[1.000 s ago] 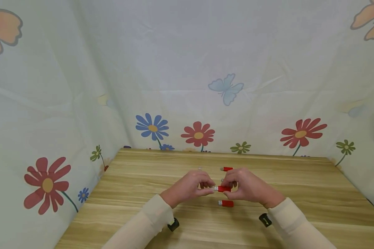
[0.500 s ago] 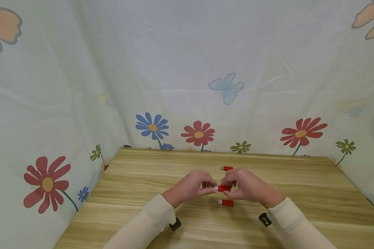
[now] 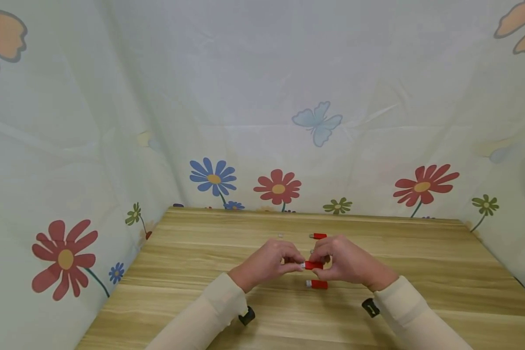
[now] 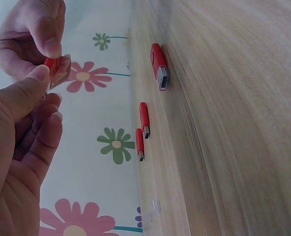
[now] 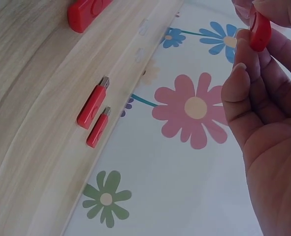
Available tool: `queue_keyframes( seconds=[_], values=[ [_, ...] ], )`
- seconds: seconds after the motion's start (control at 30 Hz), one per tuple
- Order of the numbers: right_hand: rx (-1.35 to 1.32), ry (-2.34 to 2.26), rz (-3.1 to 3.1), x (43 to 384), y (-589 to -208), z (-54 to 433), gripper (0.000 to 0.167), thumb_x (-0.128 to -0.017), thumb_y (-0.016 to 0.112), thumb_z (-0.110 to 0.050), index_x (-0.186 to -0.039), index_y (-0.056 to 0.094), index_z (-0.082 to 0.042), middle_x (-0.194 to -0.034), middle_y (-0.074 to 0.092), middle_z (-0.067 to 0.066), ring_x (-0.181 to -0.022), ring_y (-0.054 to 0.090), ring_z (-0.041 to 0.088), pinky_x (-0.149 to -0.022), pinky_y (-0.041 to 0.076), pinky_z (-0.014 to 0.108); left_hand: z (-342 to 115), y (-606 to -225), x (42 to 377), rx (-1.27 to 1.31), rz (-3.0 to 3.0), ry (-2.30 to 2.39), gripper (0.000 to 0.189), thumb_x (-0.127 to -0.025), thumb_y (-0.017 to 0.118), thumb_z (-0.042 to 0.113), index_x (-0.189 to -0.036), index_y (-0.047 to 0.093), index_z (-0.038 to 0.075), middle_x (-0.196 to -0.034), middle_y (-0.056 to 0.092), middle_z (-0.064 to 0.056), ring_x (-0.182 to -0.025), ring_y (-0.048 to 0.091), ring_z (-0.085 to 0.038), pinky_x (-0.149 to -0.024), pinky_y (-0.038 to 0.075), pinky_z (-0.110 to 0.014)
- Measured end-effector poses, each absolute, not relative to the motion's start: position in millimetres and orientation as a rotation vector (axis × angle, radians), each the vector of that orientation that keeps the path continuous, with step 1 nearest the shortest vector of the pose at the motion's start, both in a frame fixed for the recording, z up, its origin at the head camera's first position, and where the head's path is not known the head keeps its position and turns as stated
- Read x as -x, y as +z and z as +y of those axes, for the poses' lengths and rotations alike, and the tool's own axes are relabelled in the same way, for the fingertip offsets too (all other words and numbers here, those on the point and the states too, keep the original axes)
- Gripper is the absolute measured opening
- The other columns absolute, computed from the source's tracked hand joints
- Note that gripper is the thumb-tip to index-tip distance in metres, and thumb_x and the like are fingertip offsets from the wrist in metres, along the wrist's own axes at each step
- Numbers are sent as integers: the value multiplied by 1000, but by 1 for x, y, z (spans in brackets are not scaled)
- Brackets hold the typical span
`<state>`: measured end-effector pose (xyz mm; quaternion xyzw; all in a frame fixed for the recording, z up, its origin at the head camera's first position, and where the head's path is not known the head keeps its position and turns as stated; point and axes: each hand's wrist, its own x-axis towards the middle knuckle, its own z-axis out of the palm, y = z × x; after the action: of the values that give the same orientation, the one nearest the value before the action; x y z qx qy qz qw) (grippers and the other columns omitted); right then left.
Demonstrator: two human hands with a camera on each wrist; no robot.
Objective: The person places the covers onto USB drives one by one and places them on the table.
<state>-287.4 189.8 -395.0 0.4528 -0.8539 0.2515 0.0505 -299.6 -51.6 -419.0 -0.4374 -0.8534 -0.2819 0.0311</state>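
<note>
Slightly, my left hand (image 3: 271, 260) has shifted toward my right over the last second, so its fingertips now cover a little more of the pale plug end of the red USB stick (image 3: 313, 265); my right hand (image 3: 343, 260) has barely changed. The stick is held above the wooden table (image 3: 201, 233), between my two hands, plug end to my left. My right thumb and fingers pinch its red body; my left thumb and fingers pinch at the plug end, and I can't tell whether a cap sits between them and the metal. The other sticks lie where they lay, all with plugs pointing left. Nearest me is the near stick (image 4: 159, 64), just below the held one in the head view; its plug appears to sit inside a clear cap (image 4: 163, 79), the metal showing through. Beyond my hands lie the middle stick (image 5: 92, 105) and the far stick (image 5: 99, 129), side by side, their metal plugs bare; from the head camera, my right hand hides most of the middle one. Two small clear pieces (image 5: 143, 27) rest on the table apart from the sticks, too faint for me to see into. A flowered cloth (image 3: 245, 87) hangs behind the table.
</note>
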Motion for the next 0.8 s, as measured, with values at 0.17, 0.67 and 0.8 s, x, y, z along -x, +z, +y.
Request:
queue_keyframes(
  seconds=[0.17,0.67,0.8],
  values=[
    [-1397,772,-2566,289,-397,190,11,-84,82,-12,-90,80,-21,-87,71,-11,-71,63,4,-65,59,25,-52,-418,299,1358,-2606,-829,20,-91,77,22,-110,80,18,-103,77,6,-92,68,2,-88,52,-10],
    [-1407,821,-2503,295,-406,192,15,-84,82,-11,-91,79,-24,-87,72,-12,-69,64,10,-64,59,26,-50,-419,300,1293,-2668,-884,20,-91,76,21,-111,80,18,-101,76,8,-89,66,2,-85,52,-11],
    [-1354,825,-2558,296,-405,193,14,-84,82,-11,-92,80,-22,-89,73,-12,-72,66,12,-66,60,26,-49,-419,300,1199,-2738,-905,20,-90,77,24,-110,80,20,-97,75,11,-83,62,4,-79,53,-11]
  ],
)
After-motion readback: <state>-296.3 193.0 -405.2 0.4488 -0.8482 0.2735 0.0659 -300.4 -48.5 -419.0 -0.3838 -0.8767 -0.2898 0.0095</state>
